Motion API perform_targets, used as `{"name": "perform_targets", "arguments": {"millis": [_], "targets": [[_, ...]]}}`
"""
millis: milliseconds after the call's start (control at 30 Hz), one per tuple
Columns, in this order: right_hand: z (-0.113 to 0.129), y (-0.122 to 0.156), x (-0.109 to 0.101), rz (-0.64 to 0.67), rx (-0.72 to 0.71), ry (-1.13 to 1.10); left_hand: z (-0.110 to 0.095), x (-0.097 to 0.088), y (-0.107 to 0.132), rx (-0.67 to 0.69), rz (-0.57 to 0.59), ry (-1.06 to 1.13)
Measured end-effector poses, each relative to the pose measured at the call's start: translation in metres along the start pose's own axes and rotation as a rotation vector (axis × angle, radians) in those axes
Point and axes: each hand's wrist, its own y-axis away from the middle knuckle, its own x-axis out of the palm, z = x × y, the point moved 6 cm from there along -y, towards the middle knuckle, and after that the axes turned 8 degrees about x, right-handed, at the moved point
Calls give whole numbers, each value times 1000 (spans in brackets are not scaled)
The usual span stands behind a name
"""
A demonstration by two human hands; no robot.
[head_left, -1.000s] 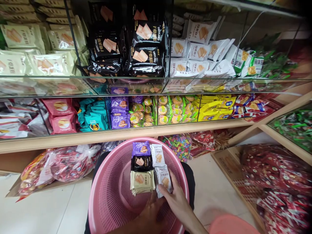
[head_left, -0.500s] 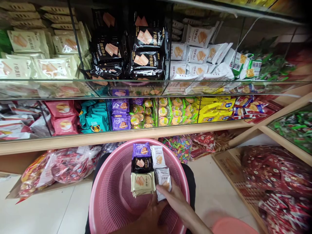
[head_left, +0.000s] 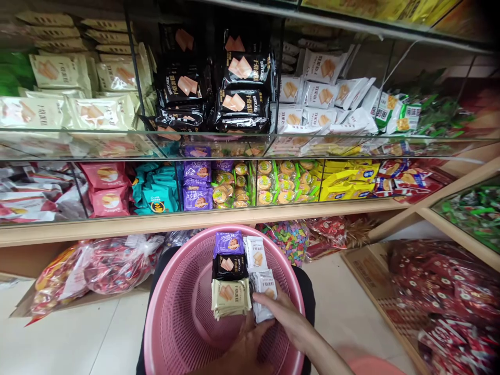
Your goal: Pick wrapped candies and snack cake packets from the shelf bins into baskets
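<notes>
Over a pink mesh basket I hold a fan of small snack packets. My left hand is under them from below, gripping the cream packets. A black packet and a purple packet lie above those. My right hand comes in from the lower right, with its fingers closed over the near white packets. Another white packet sits just beyond them.
Glass-fronted shelves ahead hold cream, black and white snack packs above, and pink, teal, purple, green and yellow packs below. Bagged sweets lie on the floor at left. A box of red packets is at right.
My right hand has crept left and up over the near white packets. The packets have shifted slightly, and my view has tilted a little.
</notes>
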Motion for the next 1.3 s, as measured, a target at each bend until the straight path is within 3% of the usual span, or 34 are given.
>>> {"name": "perform_targets", "arguments": {"millis": [100,233,533,767,967,1067,1200,1300], "targets": [[-5,6,0,-15,37,-56,3,-2,3,-37,12,-15],[-12,14,-2,-80,91,-109,-7,-8,9,35,9,17],[0,9,1,-14,37,-127,-9,-11,5,89,-113,154],[2,10,-2,-38,11,-170,-7,-10,10,112,-163,269],[-18,11,0,-69,88,-217,-10,-11,14,122,-151,250],[-35,8,-1,-134,116,-296,-8,-12,16,98,-125,225],[-56,-1,-4,-242,161,-400,-12,-16,19,164,-128,204],[-61,-6,-2,-244,174,-475,-9,-16,22,169,-140,208]]}}
